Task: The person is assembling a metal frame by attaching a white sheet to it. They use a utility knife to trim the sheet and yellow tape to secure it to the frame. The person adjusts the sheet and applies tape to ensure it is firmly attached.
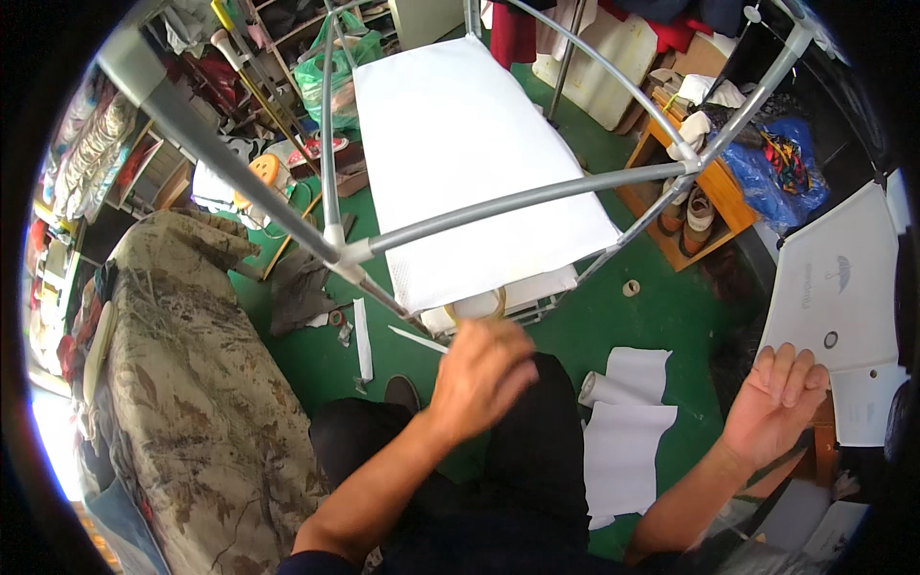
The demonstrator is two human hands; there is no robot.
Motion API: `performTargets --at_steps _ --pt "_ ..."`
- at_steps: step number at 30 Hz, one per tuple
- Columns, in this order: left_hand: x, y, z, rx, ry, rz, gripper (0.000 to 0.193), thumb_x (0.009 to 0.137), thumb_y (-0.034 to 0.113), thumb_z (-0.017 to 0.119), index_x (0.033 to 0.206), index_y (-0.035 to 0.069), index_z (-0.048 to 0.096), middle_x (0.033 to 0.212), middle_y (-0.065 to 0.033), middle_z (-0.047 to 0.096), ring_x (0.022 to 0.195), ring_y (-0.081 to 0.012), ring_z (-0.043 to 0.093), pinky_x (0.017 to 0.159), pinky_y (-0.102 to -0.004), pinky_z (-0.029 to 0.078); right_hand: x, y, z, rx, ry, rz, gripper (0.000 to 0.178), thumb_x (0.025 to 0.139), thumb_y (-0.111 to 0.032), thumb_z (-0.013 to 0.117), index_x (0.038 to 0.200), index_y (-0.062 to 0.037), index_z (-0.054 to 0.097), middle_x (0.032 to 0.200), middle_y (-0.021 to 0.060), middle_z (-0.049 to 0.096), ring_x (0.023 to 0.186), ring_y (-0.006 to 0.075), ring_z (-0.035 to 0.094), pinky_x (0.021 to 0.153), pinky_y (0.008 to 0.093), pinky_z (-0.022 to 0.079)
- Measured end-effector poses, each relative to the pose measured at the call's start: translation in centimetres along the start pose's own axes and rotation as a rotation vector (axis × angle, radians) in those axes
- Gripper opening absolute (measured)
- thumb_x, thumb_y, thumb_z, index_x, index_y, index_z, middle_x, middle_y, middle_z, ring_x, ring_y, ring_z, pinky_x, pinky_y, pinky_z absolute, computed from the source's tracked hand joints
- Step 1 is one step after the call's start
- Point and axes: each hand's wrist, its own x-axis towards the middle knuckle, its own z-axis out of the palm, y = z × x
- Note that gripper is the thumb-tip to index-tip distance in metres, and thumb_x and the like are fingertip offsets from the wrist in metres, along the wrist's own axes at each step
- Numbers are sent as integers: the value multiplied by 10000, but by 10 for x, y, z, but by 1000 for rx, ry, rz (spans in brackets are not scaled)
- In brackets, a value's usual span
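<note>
In front of my lap my left hand (479, 374), slightly blurred, is closed with its back up. A yellowish ring, like a roll of tape (500, 303), shows just beyond its knuckles, its near part hidden by the hand. Out at the right, my right hand (781, 398) is raised with curled fingers; whatever they may hold cannot be made out. Ahead stands a frame of grey tubes (527, 203) with plastic joints. A white sheet-covered panel (470, 153) lies inside it, and a lower white layer (541, 286) shows beneath its near edge.
A camouflage cloth (192, 402) covers something bulky at the left. White sheeting with a roll (628, 393) lies on the green floor (661, 307), near a small tape ring (631, 287). At the right are a wooden shelf with shoes (700, 211) and a white panel (829, 278).
</note>
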Motion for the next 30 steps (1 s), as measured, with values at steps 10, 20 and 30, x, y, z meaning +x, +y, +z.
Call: performTargets --at_steps 10,20,30 --pt "32 136 -64 -742 476 361 132 870 137 824 925 87 715 929 -113 763 804 -226 620 606 -332 430 2 53 4 -114 -42 122 239 1053 -244 668 975 -50 551 771 1 414 680 121 392 656 300 332" --pt "-15 74 -69 -531 680 -432 131 1010 90 658 925 7 604 922 -130 683 767 -175 601 693 -309 480 -7 128 10 -606 107 335 108 1010 -117 709 1032 -13 689 784 -9 600 657 74 503 598 237 390" --pt "-25 13 -44 -636 785 -762 67 990 63 749 977 3 723 861 -15 701 800 -72 605 755 -224 472 -4 167 12 -725 18 285 113 990 -88 756 1046 1 714 820 -35 641 708 28 541 616 196 433"
